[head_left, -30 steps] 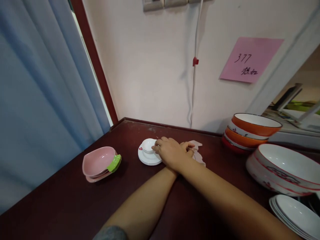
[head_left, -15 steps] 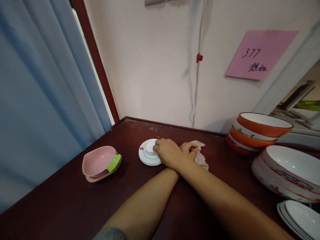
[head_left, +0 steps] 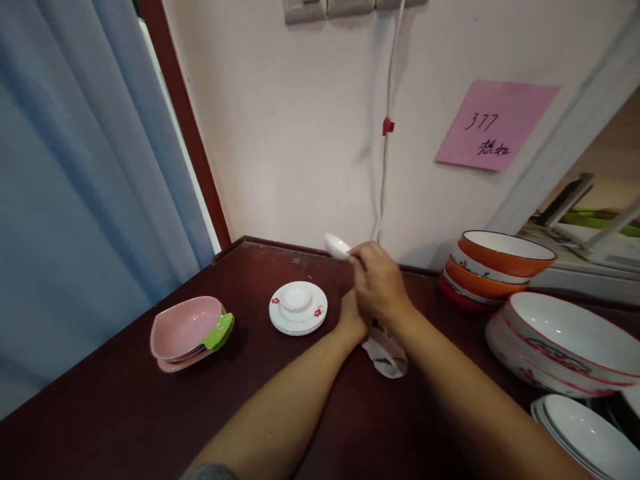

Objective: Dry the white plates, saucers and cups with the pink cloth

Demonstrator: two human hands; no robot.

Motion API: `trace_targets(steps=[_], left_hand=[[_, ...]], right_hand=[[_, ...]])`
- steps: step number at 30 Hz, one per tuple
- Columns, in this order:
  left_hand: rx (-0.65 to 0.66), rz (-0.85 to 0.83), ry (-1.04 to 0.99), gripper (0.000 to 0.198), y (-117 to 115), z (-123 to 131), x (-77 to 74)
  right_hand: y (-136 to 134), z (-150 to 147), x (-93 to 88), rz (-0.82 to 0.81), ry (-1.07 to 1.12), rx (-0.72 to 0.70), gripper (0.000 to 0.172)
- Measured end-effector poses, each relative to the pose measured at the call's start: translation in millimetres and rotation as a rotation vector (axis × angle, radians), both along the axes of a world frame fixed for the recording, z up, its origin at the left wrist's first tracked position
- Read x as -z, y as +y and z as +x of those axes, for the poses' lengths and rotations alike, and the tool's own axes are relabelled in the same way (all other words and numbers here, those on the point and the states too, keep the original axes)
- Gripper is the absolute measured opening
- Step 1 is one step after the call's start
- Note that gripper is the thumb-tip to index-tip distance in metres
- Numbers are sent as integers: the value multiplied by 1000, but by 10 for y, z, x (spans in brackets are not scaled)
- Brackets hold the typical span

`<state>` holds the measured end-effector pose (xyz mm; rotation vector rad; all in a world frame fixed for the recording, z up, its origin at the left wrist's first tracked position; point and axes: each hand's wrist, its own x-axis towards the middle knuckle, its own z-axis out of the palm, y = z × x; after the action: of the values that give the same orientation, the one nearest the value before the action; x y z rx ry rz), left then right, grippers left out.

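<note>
Raised above the table, my right hand (head_left: 379,280) pinches a small white dish (head_left: 337,247) by its edge. My left hand (head_left: 354,313) is low beneath it, crossed under my right wrist, its fingers largely hidden. A pale crumpled cloth (head_left: 386,355) lies just below my hands, and what the left fingers hold cannot be made out. To the left, a small white bowl (head_left: 295,295) sits on stacked white plates (head_left: 299,322) with red flowers.
Pink bowls (head_left: 185,327) with a green leaf handle are stacked at the left. Orange bowls (head_left: 500,257), large white bowls (head_left: 570,340) and white plates (head_left: 590,433) stand at the right. A wall runs along the table's back edge.
My right hand has risen to the right from the flowered plates, now with a small white dish in it. One small bowl shows on the plates. The cloth has shifted nearer, and the view has tilted.
</note>
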<state>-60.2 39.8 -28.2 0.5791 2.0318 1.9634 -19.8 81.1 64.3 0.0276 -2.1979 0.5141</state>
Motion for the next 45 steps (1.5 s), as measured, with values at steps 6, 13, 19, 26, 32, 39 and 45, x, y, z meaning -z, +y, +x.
trace_targets(steps=[6, 13, 19, 26, 32, 39, 45], left_hand=[[303, 449, -302, 60, -69, -65, -203], [425, 681, -582, 38, -43, -38, -236], [213, 713, -564, 28, -44, -164, -236], [168, 613, -517, 30, -50, -154, -236], [181, 587, -498, 30, -55, -151, -244], [343, 613, -529, 31, -59, -121, -231], [344, 654, -563, 29, -52, -150, -215]], right_hand=[[530, 463, 175, 33, 35, 157, 16], [487, 505, 542, -7, -97, -5, 22], [844, 520, 635, -439, -98, 312, 27], [764, 405, 830, -603, -307, 342, 16], [924, 359, 715, -1017, 48, 185, 18], [693, 431, 435, -1110, 197, -103, 14], [367, 506, 560, -226, -327, -152, 35]])
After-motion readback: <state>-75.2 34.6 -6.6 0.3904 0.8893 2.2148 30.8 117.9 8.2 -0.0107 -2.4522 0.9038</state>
